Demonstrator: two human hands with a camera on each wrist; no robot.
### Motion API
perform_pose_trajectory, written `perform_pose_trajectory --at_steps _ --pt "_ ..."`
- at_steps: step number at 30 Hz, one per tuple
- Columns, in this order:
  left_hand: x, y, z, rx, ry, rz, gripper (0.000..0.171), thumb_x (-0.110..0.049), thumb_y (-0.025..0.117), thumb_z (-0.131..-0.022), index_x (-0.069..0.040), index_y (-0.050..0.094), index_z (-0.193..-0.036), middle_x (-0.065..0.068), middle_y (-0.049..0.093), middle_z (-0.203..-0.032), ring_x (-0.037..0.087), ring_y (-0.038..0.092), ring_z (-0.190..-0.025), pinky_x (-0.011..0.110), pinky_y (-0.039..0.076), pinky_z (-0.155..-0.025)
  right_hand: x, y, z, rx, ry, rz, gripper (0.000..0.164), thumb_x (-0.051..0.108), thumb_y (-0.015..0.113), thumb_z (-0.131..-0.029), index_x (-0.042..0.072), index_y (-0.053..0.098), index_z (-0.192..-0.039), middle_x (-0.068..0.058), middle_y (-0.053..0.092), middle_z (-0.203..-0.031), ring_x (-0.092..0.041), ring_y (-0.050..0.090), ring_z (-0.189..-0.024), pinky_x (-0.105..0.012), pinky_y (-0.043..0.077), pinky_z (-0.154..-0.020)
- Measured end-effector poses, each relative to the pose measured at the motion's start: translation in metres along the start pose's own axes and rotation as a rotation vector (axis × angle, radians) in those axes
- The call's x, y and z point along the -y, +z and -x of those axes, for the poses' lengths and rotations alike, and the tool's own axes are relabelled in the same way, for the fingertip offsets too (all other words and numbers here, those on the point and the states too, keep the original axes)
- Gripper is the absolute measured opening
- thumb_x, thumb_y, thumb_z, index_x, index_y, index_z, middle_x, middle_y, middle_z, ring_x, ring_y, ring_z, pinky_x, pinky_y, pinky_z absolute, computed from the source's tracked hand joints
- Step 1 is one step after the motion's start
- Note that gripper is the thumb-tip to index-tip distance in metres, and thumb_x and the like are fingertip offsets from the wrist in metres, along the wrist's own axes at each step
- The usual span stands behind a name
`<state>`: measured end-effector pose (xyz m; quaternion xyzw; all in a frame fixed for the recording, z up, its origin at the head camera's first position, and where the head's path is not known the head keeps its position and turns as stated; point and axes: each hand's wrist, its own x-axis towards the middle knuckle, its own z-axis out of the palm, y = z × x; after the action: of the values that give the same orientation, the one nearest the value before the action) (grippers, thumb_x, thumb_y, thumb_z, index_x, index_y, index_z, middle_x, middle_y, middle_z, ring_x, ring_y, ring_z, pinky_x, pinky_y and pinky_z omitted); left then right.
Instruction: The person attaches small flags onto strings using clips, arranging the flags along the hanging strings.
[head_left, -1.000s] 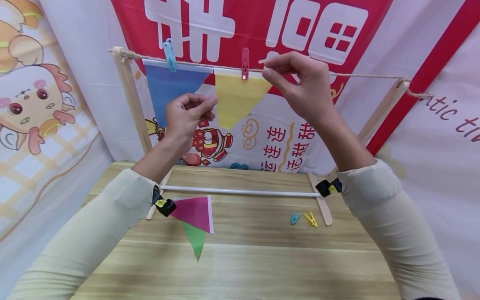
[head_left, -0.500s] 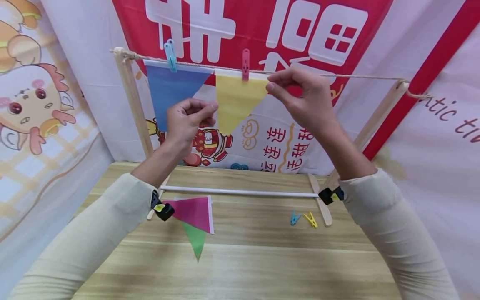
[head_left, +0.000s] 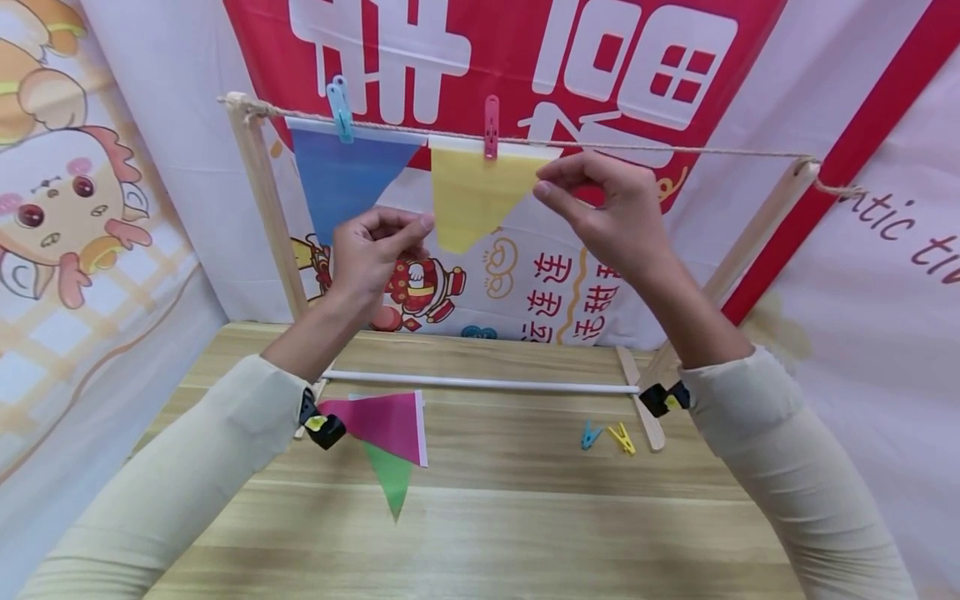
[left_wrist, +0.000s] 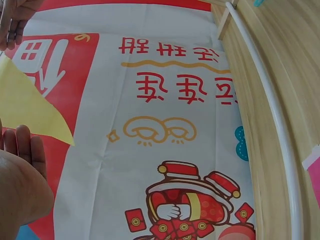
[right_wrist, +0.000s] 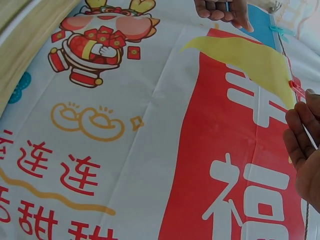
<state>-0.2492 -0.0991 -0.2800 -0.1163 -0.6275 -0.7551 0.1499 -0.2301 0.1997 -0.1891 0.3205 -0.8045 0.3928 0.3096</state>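
Sleeves: pale cuffs [head_left: 225,446] cover both forearms, a black device [head_left: 324,430] at each wrist.
Desk pieces: on the desk [head_left: 525,542], a magenta flag [head_left: 386,427] overlaps a green flag [head_left: 392,482]; to the right, a blue peg [head_left: 589,436] lies near a yellow peg [head_left: 621,438]. Only the head view shows the yellow peg and green flag.
Rod: a white rod [head_left: 487,384] spans the frame's feet.
Left hand: the left hand [head_left: 375,242] is loosely curled, narrow at the fingertips; beside the yellow flag's left edge in the head view, while the right wrist view shows a gap.
Right hand: the right hand [head_left: 611,208] leaves a small gap between thumb and forefinger, by the flag's right corner; contact cannot be told.
Yellow flag: the yellow flag [head_left: 480,192] hangs from the rope [head_left: 735,151] under a pink peg [head_left: 491,127].
Blue flag: left of it, the blue flag [head_left: 345,171] hangs under a light blue peg [head_left: 340,112].
Posts: the head view alone shows both wooden posts [head_left: 266,200].
Banner writing: the banner [head_left: 517,50] bears a big white 福, partly behind the right hand in the head view, its left part uncovered in the right wrist view; 连 and 甜 repeat in red.
Side cloth: "ntic ti" is legible, head view only.
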Motion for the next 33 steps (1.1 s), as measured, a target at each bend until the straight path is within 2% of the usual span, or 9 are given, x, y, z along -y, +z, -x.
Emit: perform_pose_trajectory --at_steps 4,10,13,19,28,33 --pt "0.003 -0.003 0.002 0.004 0.005 -0.001 0.023 -0.025 0.091 -0.099 -0.008 0.085 -0.113 -0.002 0.084 -0.095 0.012 0.079 -0.075 0.023 0.069 -0.084 -0.003 0.001 0.004 0.013 0.020 0.001 0.028 0.028 0.085 -0.103 0.011 0.085 -0.126 0.002 0.086 -0.126 -0.010 0.080 -0.115 -0.023 0.065 -0.103" --pt "0.009 -0.005 0.007 0.005 -0.019 -0.022 0.020 -0.027 0.092 -0.098 -0.011 0.086 -0.108 -0.002 0.083 -0.091 0.014 0.080 -0.077 0.022 0.068 -0.086 -0.009 0.001 0.012 0.025 0.045 -0.007 0.029 0.029 0.084 -0.104 0.012 0.084 -0.127 0.003 0.086 -0.125 -0.010 0.079 -0.112 -0.022 0.065 -0.101" --pt "0.014 -0.006 0.009 0.026 -0.019 -0.026 0.018 -0.026 0.092 -0.098 -0.011 0.086 -0.107 0.000 0.082 -0.090 0.017 0.080 -0.078 0.024 0.069 -0.085 -0.012 0.002 0.015 0.028 0.043 -0.001 0.029 0.029 0.083 -0.104 0.012 0.084 -0.127 0.002 0.086 -0.125 -0.010 0.079 -0.112 -0.022 0.064 -0.101" --pt "0.022 -0.009 0.012 0.074 -0.016 -0.053 0.016 -0.023 0.090 -0.100 -0.010 0.086 -0.109 0.002 0.083 -0.092 0.015 0.081 -0.078 0.025 0.070 -0.084 -0.018 0.003 0.021 0.042 0.039 0.012 0.029 0.029 0.083 -0.104 0.011 0.084 -0.127 0.002 0.087 -0.123 -0.008 0.079 -0.109 -0.019 0.063 -0.098" --pt "0.031 -0.012 0.014 0.105 0.028 -0.070 0.014 -0.017 0.087 -0.102 -0.006 0.085 -0.110 0.001 0.084 -0.094 0.020 0.081 -0.077 0.026 0.070 -0.079 -0.025 0.002 0.032 0.061 0.073 0.026 0.029 0.030 0.083 -0.104 0.013 0.084 -0.127 0.002 0.086 -0.122 -0.009 0.079 -0.109 -0.017 0.063 -0.097" --pt "0.031 -0.014 0.016 0.106 0.017 -0.087 0.017 -0.017 0.086 -0.102 -0.004 0.085 -0.113 0.000 0.085 -0.094 0.014 0.081 -0.077 0.026 0.070 -0.081 -0.031 0.002 0.040 0.077 0.095 0.031 0.029 0.030 0.082 -0.105 0.012 0.084 -0.128 0.000 0.086 -0.121 -0.010 0.078 -0.108 -0.016 0.063 -0.093"
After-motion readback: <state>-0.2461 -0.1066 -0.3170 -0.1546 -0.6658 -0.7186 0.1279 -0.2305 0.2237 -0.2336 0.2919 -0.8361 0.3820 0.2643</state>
